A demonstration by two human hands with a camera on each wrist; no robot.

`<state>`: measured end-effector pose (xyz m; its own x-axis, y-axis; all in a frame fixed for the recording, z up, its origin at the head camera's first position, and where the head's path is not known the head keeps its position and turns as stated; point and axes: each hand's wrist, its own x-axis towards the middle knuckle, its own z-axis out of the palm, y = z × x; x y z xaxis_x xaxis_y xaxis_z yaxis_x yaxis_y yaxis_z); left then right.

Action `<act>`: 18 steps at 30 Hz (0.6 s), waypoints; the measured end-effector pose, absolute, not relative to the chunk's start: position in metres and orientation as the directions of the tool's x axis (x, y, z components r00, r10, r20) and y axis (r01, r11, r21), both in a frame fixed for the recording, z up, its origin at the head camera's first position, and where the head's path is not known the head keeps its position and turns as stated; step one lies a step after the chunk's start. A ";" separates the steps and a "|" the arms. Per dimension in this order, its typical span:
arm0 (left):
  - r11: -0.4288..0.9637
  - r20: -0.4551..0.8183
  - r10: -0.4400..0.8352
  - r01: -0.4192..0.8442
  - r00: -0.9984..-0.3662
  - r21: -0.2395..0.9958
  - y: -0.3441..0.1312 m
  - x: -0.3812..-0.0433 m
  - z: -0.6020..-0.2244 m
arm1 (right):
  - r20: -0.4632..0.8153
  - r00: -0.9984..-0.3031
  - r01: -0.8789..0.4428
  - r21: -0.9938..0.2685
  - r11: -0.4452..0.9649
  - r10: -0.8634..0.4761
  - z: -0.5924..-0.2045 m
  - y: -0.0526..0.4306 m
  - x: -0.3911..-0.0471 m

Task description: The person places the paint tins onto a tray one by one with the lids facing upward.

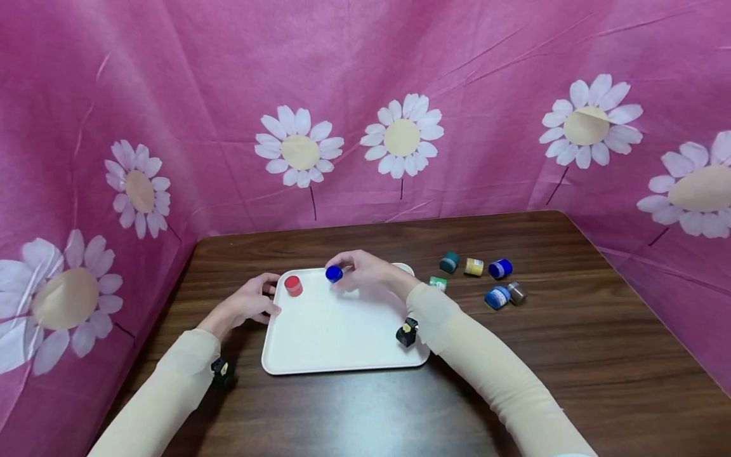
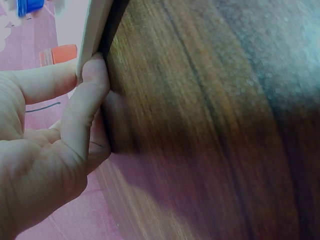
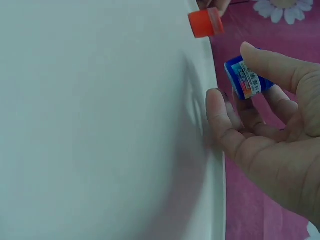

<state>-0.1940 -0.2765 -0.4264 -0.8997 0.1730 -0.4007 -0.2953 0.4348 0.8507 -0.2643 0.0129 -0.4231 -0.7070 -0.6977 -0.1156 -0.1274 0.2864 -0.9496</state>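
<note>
My right hand (image 1: 365,270) holds a small blue paint jar (image 3: 246,77) between thumb and fingers, over the far part of the white tray (image 1: 342,336). The jar is tilted, its printed label showing in the right wrist view. Left of it, a red paint jar (image 1: 293,285) stands on the tray by the far left corner. My left hand (image 1: 251,299) grips the tray's left rim, thumb and fingertips against the edge, as the left wrist view shows close up (image 2: 65,110).
Right of the tray lie several more paint jars: dark green (image 1: 448,261), yellow (image 1: 473,266), dark blue (image 1: 500,268), lighter blue (image 1: 497,297), brownish (image 1: 516,292) and a green one (image 1: 438,284) partly behind the right forearm. A pink flowered cloth (image 1: 354,63) hangs around the wooden table (image 1: 599,336).
</note>
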 end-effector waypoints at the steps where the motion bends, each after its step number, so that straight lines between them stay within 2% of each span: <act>1: 0.433 -0.401 0.171 -0.297 -0.900 0.851 -0.276 -0.194 -0.427 | -0.109 -0.703 -0.128 -0.952 0.277 -0.702 -0.425 0.010 -0.265; 11: 0.408 -0.392 0.179 -0.294 -0.902 0.864 -0.276 -0.194 -0.427 | -0.104 -0.707 -0.169 -0.936 0.310 -0.699 -0.427 -0.006 -0.265; 18: 0.415 -0.395 0.168 -0.298 -0.903 0.860 -0.276 -0.193 -0.426 | -0.133 -0.739 -0.062 -0.963 0.263 -0.661 -0.434 -0.010 -0.266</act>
